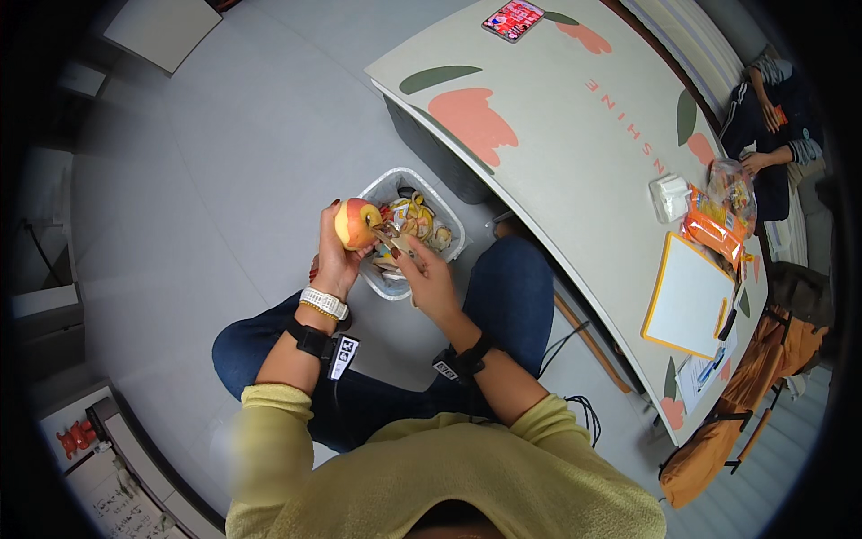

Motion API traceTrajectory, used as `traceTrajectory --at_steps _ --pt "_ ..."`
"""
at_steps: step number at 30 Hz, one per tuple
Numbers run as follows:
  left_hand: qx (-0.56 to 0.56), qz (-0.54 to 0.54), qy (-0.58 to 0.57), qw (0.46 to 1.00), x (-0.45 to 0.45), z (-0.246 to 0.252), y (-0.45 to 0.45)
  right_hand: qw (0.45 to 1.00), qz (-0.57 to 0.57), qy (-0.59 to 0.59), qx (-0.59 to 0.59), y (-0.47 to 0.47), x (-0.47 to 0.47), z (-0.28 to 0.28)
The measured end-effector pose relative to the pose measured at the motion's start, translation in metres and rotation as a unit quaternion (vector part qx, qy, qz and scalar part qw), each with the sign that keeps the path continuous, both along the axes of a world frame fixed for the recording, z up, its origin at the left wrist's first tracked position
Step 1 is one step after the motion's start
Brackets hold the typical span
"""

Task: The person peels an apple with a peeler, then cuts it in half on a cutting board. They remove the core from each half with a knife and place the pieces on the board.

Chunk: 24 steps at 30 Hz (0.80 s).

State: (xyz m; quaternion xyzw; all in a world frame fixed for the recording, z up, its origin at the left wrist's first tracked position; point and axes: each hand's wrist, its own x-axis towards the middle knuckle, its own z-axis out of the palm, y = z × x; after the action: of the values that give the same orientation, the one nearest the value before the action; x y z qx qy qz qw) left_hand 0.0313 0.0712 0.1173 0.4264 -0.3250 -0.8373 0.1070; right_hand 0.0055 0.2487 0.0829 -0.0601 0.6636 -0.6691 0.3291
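A partly peeled red and yellow apple [355,226] rests in my left hand [337,258], which grips it from the left and below, over the left rim of a waste bin. My right hand [429,277] is closed around the handle of a peeler [386,237], whose head is against or very near the apple's right side; contact cannot be told. Strips of peel and other scraps lie below in the lined plastic waste bin [460,236], between my knees. Part of the peeler is hidden by my fingers.
To the right stands a long table [572,168] bearing a phone [513,20], snack bags [714,226], a tissue pack [670,198] and a whiteboard [690,296]. Another person [768,135] sits beyond it. Dark cables [586,404] lie on the floor at right.
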Motion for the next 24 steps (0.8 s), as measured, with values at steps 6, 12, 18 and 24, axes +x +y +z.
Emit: traceTrajectory --at_steps 6,12,18,24 --pt "0.007 0.048 0.000 0.999 -0.012 -0.001 0.010 0.999 -0.022 0.014 0.029 -0.015 0.018 0.018" --pt "0.082 0.097 0.069 0.989 -0.018 -0.001 0.017 0.990 -0.054 0.116 0.059 -0.023 0.023 0.019" --pt "0.073 0.117 0.081 0.987 -0.015 -0.008 0.020 0.989 -0.047 0.124 0.072 -0.026 0.027 0.007" --pt "0.062 0.111 0.076 0.989 -0.012 -0.016 0.015 0.987 -0.030 0.135 0.088 -0.028 0.033 0.004"
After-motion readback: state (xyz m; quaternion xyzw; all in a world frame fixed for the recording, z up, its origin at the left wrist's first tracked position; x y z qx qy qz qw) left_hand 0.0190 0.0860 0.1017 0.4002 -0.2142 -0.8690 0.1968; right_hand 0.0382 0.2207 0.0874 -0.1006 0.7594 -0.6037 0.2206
